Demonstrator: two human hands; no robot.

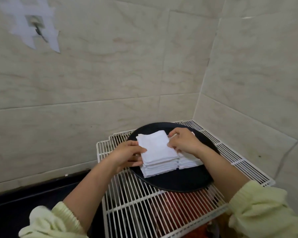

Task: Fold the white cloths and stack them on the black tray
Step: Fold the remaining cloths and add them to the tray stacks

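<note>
Figure: squaring a folded cloth onto its pile. The black tray (179,183) sits on a white wire rack (144,205) in the corner of a tiled wall (110,74); on it lie two piles of folded white cloths side by side, the left stack (159,166) fully in view, the right stack (187,162) largely hidden beneath the wrist. The top cloth (155,145) lies on the left stack; the left hand (127,154) pinches its left edge, thumb above and fingers curled below; the right hand (184,140) nips its right edge with bent fingertips, though how many layers it holds I cannot tell from here. To do the step well, I judge: line up the near corners with the layers beneath, which show slightly staggered; lower both edges together so no fold springs open; press flat with straight fingers before letting go; keep the wrist from nudging the right stack.
</note>
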